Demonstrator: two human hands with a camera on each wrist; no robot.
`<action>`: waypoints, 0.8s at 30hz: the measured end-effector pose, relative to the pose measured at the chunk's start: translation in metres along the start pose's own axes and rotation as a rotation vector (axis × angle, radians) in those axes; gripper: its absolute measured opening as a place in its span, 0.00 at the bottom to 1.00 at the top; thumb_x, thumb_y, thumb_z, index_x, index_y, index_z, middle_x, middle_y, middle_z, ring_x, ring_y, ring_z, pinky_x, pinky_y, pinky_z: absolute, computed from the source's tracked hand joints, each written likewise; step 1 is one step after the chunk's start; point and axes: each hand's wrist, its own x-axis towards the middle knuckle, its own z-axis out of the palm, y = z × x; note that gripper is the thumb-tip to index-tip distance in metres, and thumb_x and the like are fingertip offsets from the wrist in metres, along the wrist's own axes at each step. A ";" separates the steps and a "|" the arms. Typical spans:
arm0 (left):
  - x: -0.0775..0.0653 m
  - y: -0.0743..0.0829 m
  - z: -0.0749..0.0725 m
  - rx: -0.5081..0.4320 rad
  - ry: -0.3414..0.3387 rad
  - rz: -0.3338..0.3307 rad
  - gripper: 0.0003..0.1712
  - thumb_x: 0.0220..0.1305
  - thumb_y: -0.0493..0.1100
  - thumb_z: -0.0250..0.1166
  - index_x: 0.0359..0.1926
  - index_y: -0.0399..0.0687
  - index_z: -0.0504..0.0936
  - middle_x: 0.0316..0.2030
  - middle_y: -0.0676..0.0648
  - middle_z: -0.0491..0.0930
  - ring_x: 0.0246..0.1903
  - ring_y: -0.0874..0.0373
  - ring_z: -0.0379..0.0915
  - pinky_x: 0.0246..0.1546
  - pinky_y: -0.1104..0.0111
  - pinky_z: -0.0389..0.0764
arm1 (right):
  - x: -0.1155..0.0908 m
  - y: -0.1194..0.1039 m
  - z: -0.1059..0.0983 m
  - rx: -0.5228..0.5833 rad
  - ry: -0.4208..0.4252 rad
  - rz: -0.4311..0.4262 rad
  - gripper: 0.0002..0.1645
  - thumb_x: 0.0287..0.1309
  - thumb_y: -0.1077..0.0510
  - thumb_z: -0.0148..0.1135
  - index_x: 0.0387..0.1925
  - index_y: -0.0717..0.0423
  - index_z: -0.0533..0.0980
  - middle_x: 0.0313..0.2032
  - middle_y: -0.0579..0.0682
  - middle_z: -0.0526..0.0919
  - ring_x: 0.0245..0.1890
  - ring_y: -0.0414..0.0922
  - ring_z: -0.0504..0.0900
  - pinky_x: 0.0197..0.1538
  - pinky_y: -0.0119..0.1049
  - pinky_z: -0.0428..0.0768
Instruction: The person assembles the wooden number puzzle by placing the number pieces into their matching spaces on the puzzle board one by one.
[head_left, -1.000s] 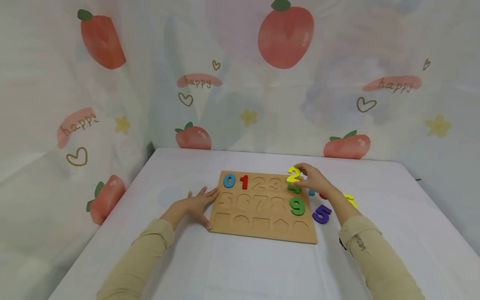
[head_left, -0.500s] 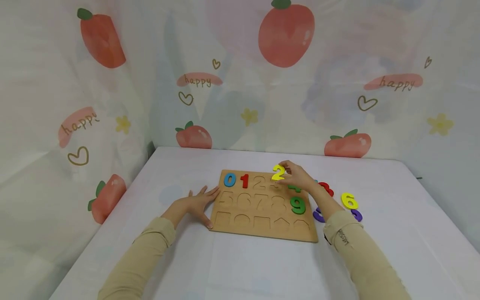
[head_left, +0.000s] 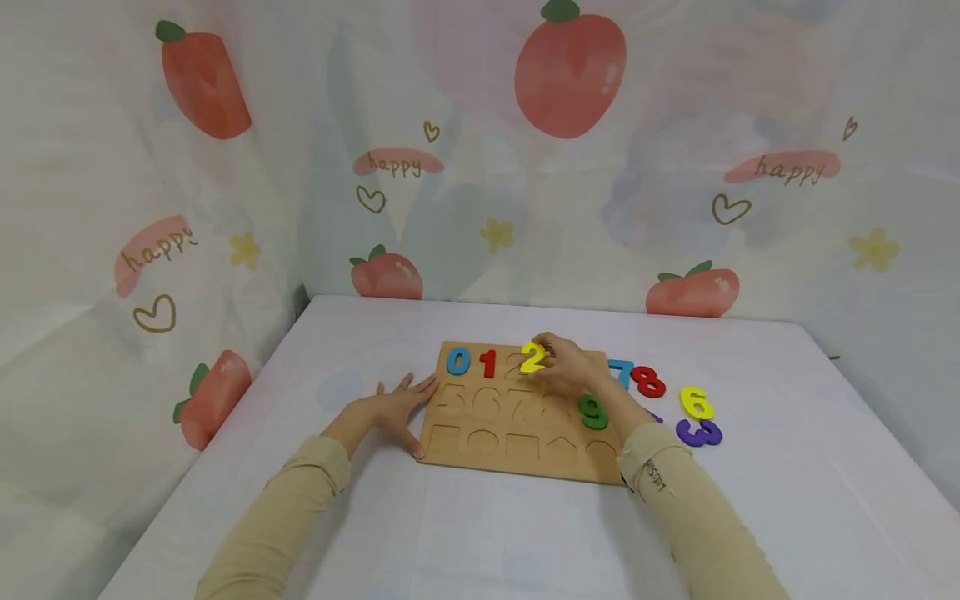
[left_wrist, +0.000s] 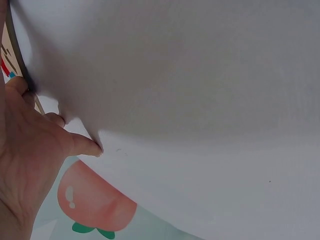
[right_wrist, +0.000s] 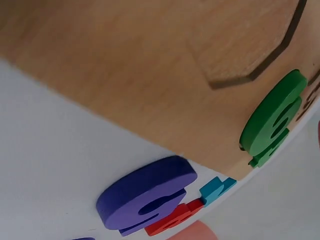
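Yellow 2 (head_left: 534,361) in right grip (head_left: 565,365); long axis, top seemingly away.

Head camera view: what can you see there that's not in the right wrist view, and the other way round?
Only the head view shows the left hand at the wooden board, the right hand pinching the yellow 2, and the blue 0, red 1 and yellow 6.

Only the right wrist view shows a second green piece beyond the green 9.

Both show the board, the 9, the red 8 and the blue 7.
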 end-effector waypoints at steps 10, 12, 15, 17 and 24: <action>0.003 -0.003 0.003 -0.002 0.009 0.004 0.72 0.38 0.62 0.76 0.75 0.55 0.37 0.75 0.53 0.30 0.73 0.41 0.22 0.62 0.30 0.33 | 0.007 -0.011 0.017 -0.085 -0.024 0.112 0.34 0.56 0.55 0.66 0.61 0.63 0.64 0.58 0.62 0.72 0.58 0.57 0.71 0.62 0.51 0.69; 0.003 -0.003 0.004 -0.003 0.006 0.008 0.72 0.38 0.62 0.76 0.75 0.55 0.37 0.75 0.53 0.30 0.73 0.41 0.21 0.62 0.30 0.33 | 0.010 -0.010 0.021 -0.102 -0.025 0.131 0.34 0.56 0.55 0.66 0.60 0.64 0.64 0.56 0.62 0.73 0.54 0.54 0.72 0.60 0.48 0.71; 0.003 -0.002 0.004 0.003 -0.005 0.015 0.72 0.39 0.62 0.76 0.75 0.55 0.37 0.75 0.53 0.30 0.73 0.41 0.21 0.61 0.30 0.34 | 0.013 -0.009 0.026 -0.128 -0.030 0.138 0.34 0.55 0.55 0.66 0.59 0.66 0.64 0.52 0.62 0.75 0.50 0.52 0.74 0.57 0.46 0.73; 0.003 -0.002 0.003 0.001 -0.006 0.023 0.72 0.39 0.61 0.76 0.75 0.54 0.37 0.75 0.52 0.30 0.73 0.40 0.22 0.61 0.29 0.34 | 0.015 -0.007 0.028 -0.136 -0.031 0.138 0.33 0.55 0.55 0.67 0.57 0.67 0.65 0.51 0.61 0.76 0.48 0.52 0.74 0.56 0.45 0.74; -0.001 -0.001 0.002 -0.007 0.005 0.012 0.72 0.39 0.61 0.76 0.75 0.54 0.37 0.75 0.52 0.30 0.73 0.41 0.21 0.61 0.30 0.33 | 0.021 -0.011 0.030 -0.147 -0.007 0.123 0.31 0.55 0.58 0.67 0.56 0.68 0.68 0.49 0.61 0.77 0.48 0.53 0.75 0.55 0.46 0.74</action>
